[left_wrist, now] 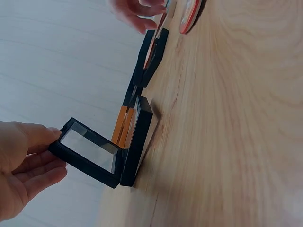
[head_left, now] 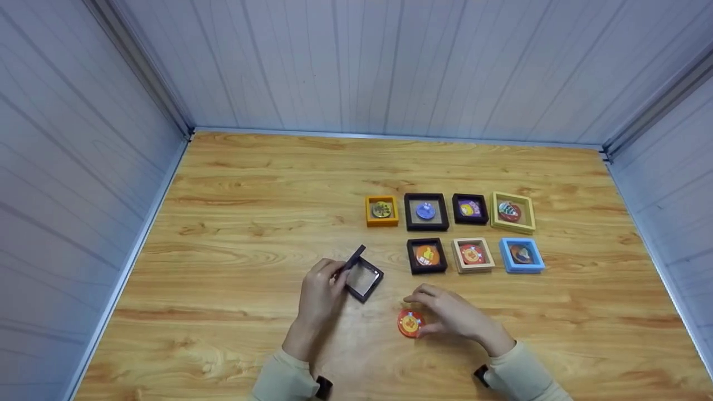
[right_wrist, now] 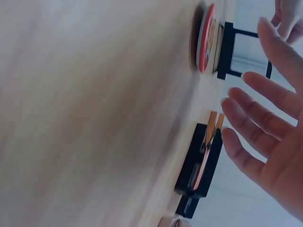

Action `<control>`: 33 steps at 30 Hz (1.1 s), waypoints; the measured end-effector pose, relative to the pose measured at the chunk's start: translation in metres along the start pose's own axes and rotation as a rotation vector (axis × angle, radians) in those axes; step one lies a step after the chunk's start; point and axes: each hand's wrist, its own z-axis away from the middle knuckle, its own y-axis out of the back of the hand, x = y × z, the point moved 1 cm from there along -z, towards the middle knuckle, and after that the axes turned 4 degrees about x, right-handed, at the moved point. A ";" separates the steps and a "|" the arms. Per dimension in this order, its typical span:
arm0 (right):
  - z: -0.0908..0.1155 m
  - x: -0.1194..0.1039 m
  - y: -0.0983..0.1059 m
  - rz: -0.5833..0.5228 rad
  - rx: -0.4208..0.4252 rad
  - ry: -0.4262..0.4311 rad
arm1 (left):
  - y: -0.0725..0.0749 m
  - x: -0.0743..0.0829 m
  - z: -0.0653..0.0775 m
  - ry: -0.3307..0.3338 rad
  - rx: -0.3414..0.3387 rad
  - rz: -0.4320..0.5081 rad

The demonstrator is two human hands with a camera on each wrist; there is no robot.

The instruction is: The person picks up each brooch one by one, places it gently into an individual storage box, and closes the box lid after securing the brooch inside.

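Note:
My left hand (head_left: pixel 319 291) pinches the raised half of a small black hinged display frame (head_left: pixel 380 277) between thumb and fingers. The frame's other half rests on the table, and a clear film window (left_wrist: pixel 90 149) shows in the lifted half in the left wrist view. To the right, a round red badge (head_left: pixel 411 323) with a yellow centre lies flat on the wood. Around its right side hovers my right hand (head_left: pixel 454 316), thumb close to the badge's edge. In the right wrist view its fingers (right_wrist: pixel 253 118) are spread and hold nothing.
Display frames with round badges inside stand in two rows beyond my right hand, among them an orange frame (head_left: pixel 381 223), a blue frame (head_left: pixel 523 268) and a cream frame (head_left: pixel 473 268). Pale panel walls (head_left: pixel 367 67) enclose the wooden table (head_left: pixel 239 239) at back and sides.

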 end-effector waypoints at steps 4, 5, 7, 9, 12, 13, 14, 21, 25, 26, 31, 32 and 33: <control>0.001 -0.002 -0.004 0.040 -0.024 0.016 | -0.002 0.001 0.002 -0.009 0.001 0.001; 0.001 -0.002 -0.005 0.045 -0.031 0.016 | -0.002 0.001 0.002 -0.007 0.001 0.003; 0.001 -0.002 -0.007 0.055 -0.045 0.014 | -0.003 0.001 0.003 -0.005 -0.001 0.005; 0.001 -0.003 -0.008 0.056 -0.061 0.002 | -0.003 0.001 0.003 -0.003 -0.001 0.006; 0.002 -0.003 -0.010 0.058 -0.081 -0.013 | -0.004 0.001 0.004 -0.006 0.005 0.005; 0.002 -0.003 -0.010 0.059 -0.088 -0.015 | -0.004 0.001 0.004 -0.007 0.007 0.004; 0.002 -0.003 -0.011 0.061 -0.096 -0.018 | -0.004 0.001 0.004 -0.007 0.008 0.002; 0.000 -0.003 -0.013 0.083 -0.131 -0.033 | -0.005 0.002 0.006 0.020 -0.006 -0.005; -0.002 -0.003 -0.014 0.111 -0.125 -0.031 | -0.005 0.003 0.006 0.020 -0.006 -0.009; -0.002 -0.004 -0.015 0.120 -0.119 -0.026 | -0.005 0.003 0.006 0.017 -0.005 -0.007; -0.005 -0.005 -0.015 0.137 -0.102 -0.009 | -0.005 0.003 0.006 0.009 -0.001 0.003; -0.006 -0.005 -0.015 0.137 -0.103 -0.007 | -0.005 0.003 0.006 0.008 -0.002 0.004; -0.006 -0.005 -0.015 0.136 -0.106 -0.008 | -0.005 0.003 0.006 0.008 -0.004 0.004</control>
